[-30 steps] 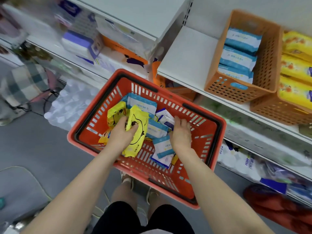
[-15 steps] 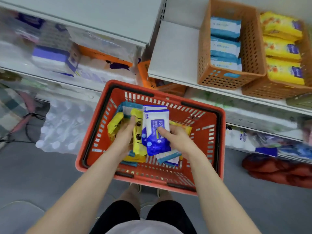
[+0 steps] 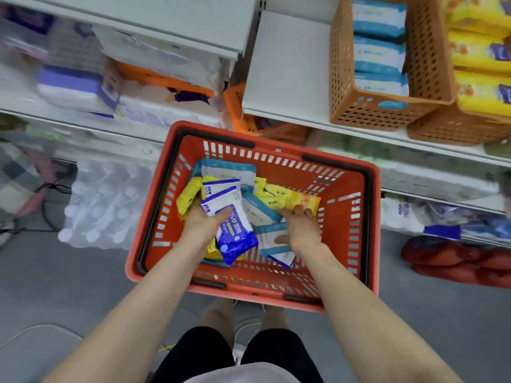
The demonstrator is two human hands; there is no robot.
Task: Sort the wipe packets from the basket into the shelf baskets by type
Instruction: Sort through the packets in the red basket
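In the red shopping basket (image 3: 370, 217) our left hand (image 3: 203, 226) grips a dark-blue wipe packet (image 3: 236, 236), its long axis running away from us. Our right hand (image 3: 302, 229) lies spread on teal-edged packets (image 3: 269, 239), holding nothing. The orange shelf baskets (image 3: 370, 109) sit ahead and to the right, nearer that hand.

Blue packet (image 3: 235, 234) now in left hand (image 3: 203, 223)

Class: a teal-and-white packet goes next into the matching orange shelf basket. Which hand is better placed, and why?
Likely the right hand: it rests on the teal-and-white packets, and the orange shelf basket sits up on the right. The left hand grips a dark blue packet.
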